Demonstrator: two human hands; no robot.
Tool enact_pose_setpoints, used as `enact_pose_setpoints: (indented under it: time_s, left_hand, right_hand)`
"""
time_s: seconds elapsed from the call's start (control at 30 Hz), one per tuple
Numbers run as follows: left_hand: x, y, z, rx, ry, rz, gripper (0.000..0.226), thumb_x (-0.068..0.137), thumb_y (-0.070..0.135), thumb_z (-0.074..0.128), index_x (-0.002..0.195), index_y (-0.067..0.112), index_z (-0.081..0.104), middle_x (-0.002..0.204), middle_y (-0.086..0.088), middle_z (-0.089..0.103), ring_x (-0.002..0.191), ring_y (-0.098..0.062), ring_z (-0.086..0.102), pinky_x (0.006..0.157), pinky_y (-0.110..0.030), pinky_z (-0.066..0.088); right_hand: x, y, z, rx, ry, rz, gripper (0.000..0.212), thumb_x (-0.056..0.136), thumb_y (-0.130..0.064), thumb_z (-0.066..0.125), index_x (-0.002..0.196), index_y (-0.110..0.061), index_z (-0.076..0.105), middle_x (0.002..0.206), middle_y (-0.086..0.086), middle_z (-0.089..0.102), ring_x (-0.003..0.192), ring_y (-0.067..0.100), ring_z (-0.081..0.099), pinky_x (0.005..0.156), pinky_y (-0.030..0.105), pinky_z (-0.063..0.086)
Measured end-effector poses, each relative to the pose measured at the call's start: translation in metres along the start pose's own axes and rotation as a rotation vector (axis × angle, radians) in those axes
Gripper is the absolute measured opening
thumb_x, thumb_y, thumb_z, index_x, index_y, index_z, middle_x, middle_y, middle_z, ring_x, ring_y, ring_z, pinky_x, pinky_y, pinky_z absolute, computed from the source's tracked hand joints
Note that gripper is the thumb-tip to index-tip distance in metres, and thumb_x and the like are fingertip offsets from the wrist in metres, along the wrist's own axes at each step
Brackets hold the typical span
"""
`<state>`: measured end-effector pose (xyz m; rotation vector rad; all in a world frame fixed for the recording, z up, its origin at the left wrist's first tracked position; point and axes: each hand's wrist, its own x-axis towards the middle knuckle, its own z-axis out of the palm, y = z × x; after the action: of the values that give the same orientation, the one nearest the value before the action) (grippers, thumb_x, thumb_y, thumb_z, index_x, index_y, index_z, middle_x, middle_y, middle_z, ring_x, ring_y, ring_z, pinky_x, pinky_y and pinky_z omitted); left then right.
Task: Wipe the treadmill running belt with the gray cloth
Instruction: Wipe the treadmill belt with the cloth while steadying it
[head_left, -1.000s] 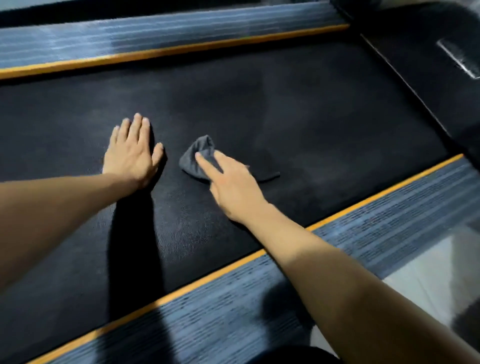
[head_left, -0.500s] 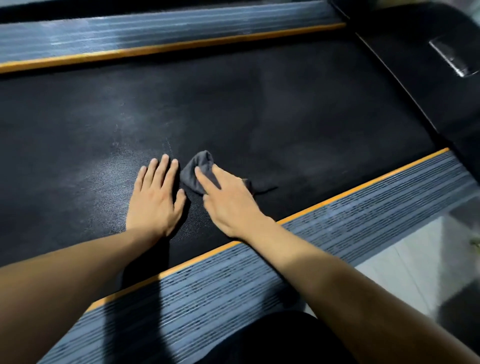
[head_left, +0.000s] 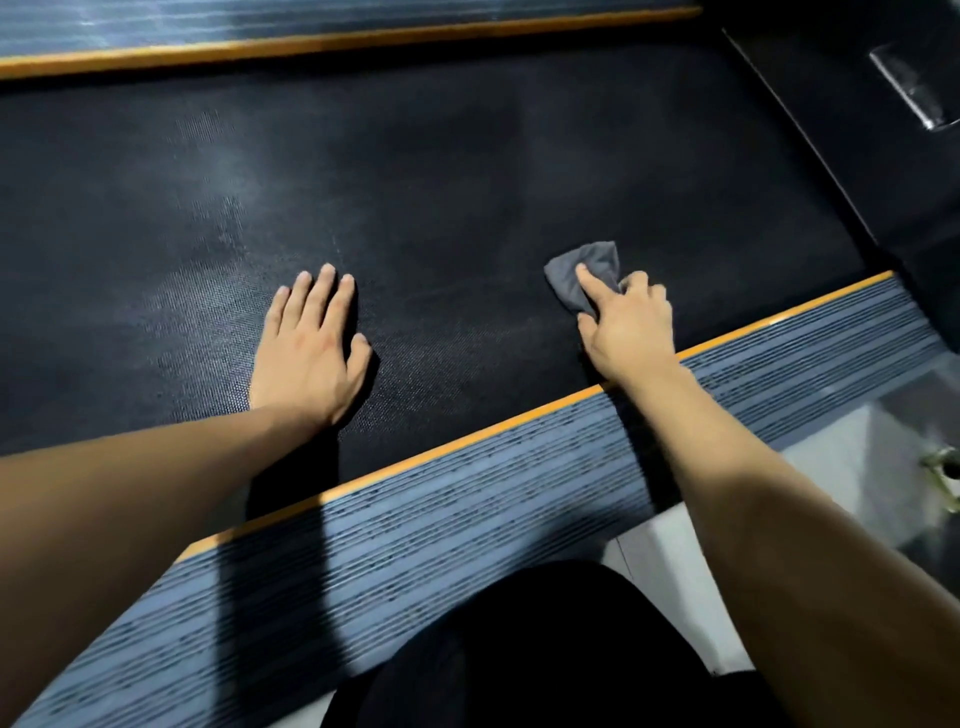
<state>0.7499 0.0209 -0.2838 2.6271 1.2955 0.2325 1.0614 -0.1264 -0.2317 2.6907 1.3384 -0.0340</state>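
The black textured running belt (head_left: 467, 182) fills the middle of the head view. A small crumpled gray cloth (head_left: 589, 265) lies on it near the belt's right front corner. My right hand (head_left: 628, 327) presses the cloth down with a straight index finger, and its other fingers curl over the cloth's near edge. My left hand (head_left: 311, 348) rests flat on the bare belt, fingers straight, well to the left of the cloth. Most of the cloth is hidden under my right hand.
A ribbed gray side rail (head_left: 467, 525) with an orange strip borders the belt on my side; a second rail (head_left: 311, 21) runs along the far side. The black motor cover (head_left: 857, 135) rises at the right. My dark-clothed knee (head_left: 519, 654) and pale floor (head_left: 841, 462) lie below.
My right hand has slid the cloth to the right along the belt, away from my left hand. The left hand stays flat on the belt.
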Motion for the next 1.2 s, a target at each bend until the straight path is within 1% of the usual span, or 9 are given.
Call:
enact_pose_setpoints:
  time_s: [0.13,0.33,0.4,0.53,0.63,0.83,0.97,1.03,1.2]
  left_hand:
    - [0.000,0.001,0.000,-0.001,0.012,-0.009,0.067,0.097,0.041,0.030,0.158,0.014,0.029,0.167,-0.011,0.025,0.155,-0.029,0.018,0.127,-0.045,0.009]
    - [0.000,-0.002,-0.003,-0.005,0.001,0.001,0.068,0.096,0.039,0.031,0.158,0.013,0.029,0.166,-0.012,0.025,0.155,-0.031,0.019,0.127,-0.045,0.010]
    - [0.000,-0.001,-0.003,-0.002,0.002,0.003,0.067,0.096,0.039,0.030,0.158,0.013,0.029,0.167,-0.011,0.025,0.155,-0.030,0.019,0.127,-0.045,0.010]
    - [-0.001,-0.001,-0.001,0.001,-0.018,-0.010,0.066,0.097,0.040,0.030,0.159,0.014,0.027,0.168,-0.010,0.023,0.155,-0.028,0.016,0.127,-0.045,0.010]
    - [0.001,-0.001,0.000,0.008,-0.015,-0.010,0.066,0.097,0.040,0.031,0.159,0.015,0.027,0.168,-0.009,0.023,0.156,-0.028,0.016,0.127,-0.045,0.010]
    - [0.002,0.000,-0.002,0.015,-0.032,-0.017,0.066,0.097,0.039,0.031,0.159,0.015,0.027,0.168,-0.010,0.022,0.155,-0.029,0.016,0.127,-0.045,0.010]
    - [0.002,-0.003,-0.004,-0.003,-0.026,0.008,0.066,0.097,0.036,0.030,0.158,0.012,0.028,0.167,-0.011,0.024,0.155,-0.030,0.019,0.127,-0.047,0.012]
    - [0.002,-0.005,-0.004,-0.007,-0.040,0.033,0.065,0.097,0.033,0.030,0.157,0.009,0.030,0.166,-0.013,0.026,0.153,-0.034,0.022,0.126,-0.048,0.015]
    - [0.003,-0.033,-0.013,-0.042,-0.083,0.135,0.064,0.097,0.036,0.032,0.155,0.010,0.036,0.163,-0.015,0.032,0.150,-0.037,0.028,0.125,-0.046,0.017]
  right_hand:
    - [-0.019,-0.045,-0.006,0.275,-0.020,-0.077,0.062,0.089,-0.025,0.058,0.148,-0.029,0.039,0.126,0.020,0.042,0.109,0.041,0.043,0.101,0.046,0.040]
    - [-0.063,-0.119,-0.010,0.281,-0.076,-0.718,0.072,0.082,-0.018,0.066,0.149,-0.022,0.041,0.113,0.019,0.046,0.096,0.035,0.044,0.083,0.046,0.047]
    - [-0.053,-0.100,-0.007,0.254,-0.015,-0.691,0.072,0.079,-0.017,0.066,0.147,-0.026,0.044,0.110,0.019,0.048,0.093,0.036,0.046,0.080,0.046,0.049]
    - [-0.017,-0.046,-0.002,0.106,0.017,-0.162,0.071,0.085,-0.021,0.060,0.150,-0.032,0.035,0.123,0.020,0.044,0.106,0.040,0.044,0.085,0.047,0.050]
    - [0.002,-0.019,-0.006,0.018,-0.059,0.039,0.068,0.095,-0.027,0.051,0.156,-0.027,0.020,0.137,0.021,0.035,0.117,0.039,0.040,0.082,0.043,0.045]
    - [-0.030,-0.081,-0.025,0.135,-0.128,-0.297,0.074,0.088,-0.027,0.057,0.154,-0.018,0.023,0.129,0.023,0.037,0.109,0.043,0.045,0.086,0.048,0.049]
    - [-0.066,-0.138,-0.028,0.066,-0.140,-0.658,0.076,0.090,-0.029,0.058,0.156,-0.023,0.020,0.126,0.015,0.038,0.105,0.033,0.043,0.061,0.038,0.044]
    - [-0.067,-0.135,-0.020,0.009,-0.050,-0.643,0.077,0.086,-0.031,0.063,0.154,-0.025,0.028,0.119,0.014,0.045,0.099,0.031,0.047,0.053,0.033,0.036]
    - [-0.057,-0.145,-0.002,-0.042,0.087,-0.548,0.080,0.074,-0.033,0.073,0.147,-0.018,0.044,0.101,0.015,0.055,0.083,0.031,0.052,0.059,0.038,0.049]
